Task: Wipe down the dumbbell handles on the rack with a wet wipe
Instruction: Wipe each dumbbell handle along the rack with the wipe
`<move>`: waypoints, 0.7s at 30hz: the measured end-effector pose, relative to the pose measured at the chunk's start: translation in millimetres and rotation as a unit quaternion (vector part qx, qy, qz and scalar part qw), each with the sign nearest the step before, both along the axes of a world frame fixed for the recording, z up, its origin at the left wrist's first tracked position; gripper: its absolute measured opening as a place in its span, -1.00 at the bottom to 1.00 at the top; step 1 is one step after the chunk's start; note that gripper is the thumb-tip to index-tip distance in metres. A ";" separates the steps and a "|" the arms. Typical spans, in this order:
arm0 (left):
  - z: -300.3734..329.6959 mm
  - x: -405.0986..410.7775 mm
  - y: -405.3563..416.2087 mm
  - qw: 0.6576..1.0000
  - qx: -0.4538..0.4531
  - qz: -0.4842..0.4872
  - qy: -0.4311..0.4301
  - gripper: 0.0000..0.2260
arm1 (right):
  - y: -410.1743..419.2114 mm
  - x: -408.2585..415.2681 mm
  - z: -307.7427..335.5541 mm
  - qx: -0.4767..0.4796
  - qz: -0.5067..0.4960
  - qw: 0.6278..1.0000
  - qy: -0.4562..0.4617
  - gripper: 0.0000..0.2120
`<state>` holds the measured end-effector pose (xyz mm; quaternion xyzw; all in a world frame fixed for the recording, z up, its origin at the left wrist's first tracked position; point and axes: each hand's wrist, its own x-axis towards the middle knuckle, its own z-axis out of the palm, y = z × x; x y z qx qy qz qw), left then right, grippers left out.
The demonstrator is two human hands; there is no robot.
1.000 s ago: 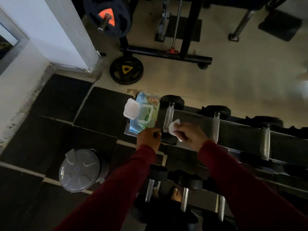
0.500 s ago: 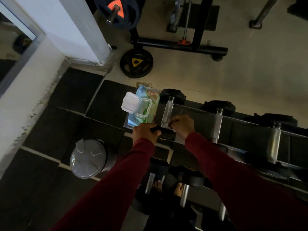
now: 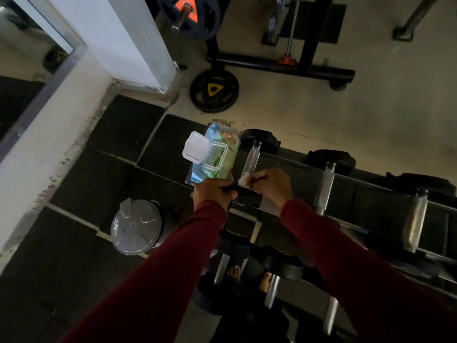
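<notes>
Dark red sleeves run up to both hands at the left end of the rack (image 3: 366, 191). Right hand (image 3: 270, 185) pinches a small white wet wipe (image 3: 244, 180) against the near end of a chrome dumbbell handle (image 3: 252, 158), fingers curled around the wipe. Left hand (image 3: 214, 190) grips the black near head of that dumbbell, fingers wrapped over it. Just beyond the left hand, a blue-green wipes pack (image 3: 217, 157) lies on the rack end, white lid flipped open. Right of the right hand, more dumbbells sit in a row. Below-left of the left hand, a round clear-lidded bin (image 3: 136, 226) stands on dark floor tiles.
</notes>
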<state>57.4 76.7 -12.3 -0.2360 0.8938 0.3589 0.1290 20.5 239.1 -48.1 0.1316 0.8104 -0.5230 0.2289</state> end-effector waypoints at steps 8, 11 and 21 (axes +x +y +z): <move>-3.5 0.7 -2.9 1.000 0.015 0.012 0.008 -0.69 | 2.8 0.6 -12.2 0.075 0.007 0.997 -0.025 -0.86; -3.4 -0.3 -3.5 1.000 0.023 0.018 0.007 -0.69 | 1.8 4.7 -3.5 0.007 -0.020 1.000 -0.009 -0.86; -8.1 6.3 -12.7 0.994 0.098 0.034 0.013 -0.61 | -40.8 -7.6 2.6 0.161 0.023 0.978 0.133 -0.84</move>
